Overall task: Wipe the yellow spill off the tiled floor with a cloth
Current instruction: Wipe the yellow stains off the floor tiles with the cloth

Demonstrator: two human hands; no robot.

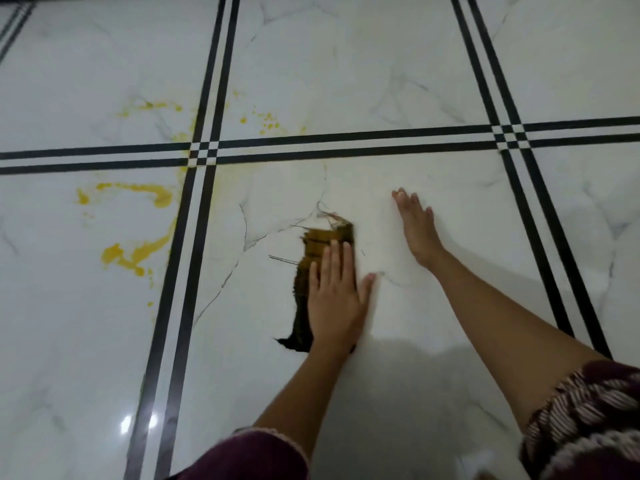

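Note:
The yellow spill (pixel 136 252) lies in streaks and blobs on the white marble-look floor tile (pixel 86 341) at the left. More yellow drops (pixel 269 120) dot the tiles beyond the black grout lines. A dark brown and mustard cloth (pixel 323 239) lies on the middle tile, well to the right of the spill. My left hand (pixel 334 303) presses flat on the cloth, palm down, fingers together and thumb out to the right. The cloth's near half is partly hidden under the hand. My right hand does not show.
Double black stripes (pixel 199 216) run between the tiles and cross near the spill. My bare right foot (pixel 417 230) rests on the floor just right of the cloth, the leg leading back to a maroon patterned garment (pixel 588 417) at bottom right.

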